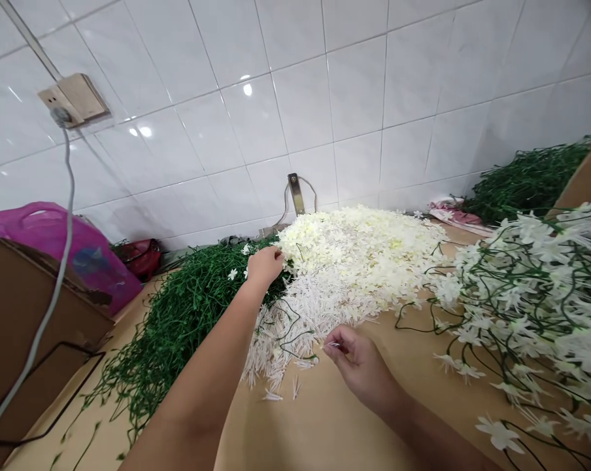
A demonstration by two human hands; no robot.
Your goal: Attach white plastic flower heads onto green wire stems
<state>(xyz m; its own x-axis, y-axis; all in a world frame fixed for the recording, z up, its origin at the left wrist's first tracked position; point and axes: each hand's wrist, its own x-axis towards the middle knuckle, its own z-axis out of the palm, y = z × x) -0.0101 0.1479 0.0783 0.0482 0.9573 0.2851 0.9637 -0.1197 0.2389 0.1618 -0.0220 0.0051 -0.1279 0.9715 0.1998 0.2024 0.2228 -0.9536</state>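
Note:
My left hand [265, 264] reaches far forward, its fingers curled down into the edge of a heap of cream-white artificial flower heads [359, 252], right where that heap meets a pile of green plastic stems [178, 320]. Nearer to me, my right hand [357, 363] pinches a small white stamen piece [333, 344] between thumb and fingers. It hovers beside a spread of thin white stamen pieces [295, 320] on the brown tabletop [315, 418]. What the left fingers hold, if anything, is hidden.
Assembled green stems with white flowers [531, 294] lie piled at the right. More green stems [525, 176] sit at the back right beside a pink cloth [452, 212]. A cardboard box [25, 327], a pink bag [65, 242] and a grey cable [55, 288] stand at the left.

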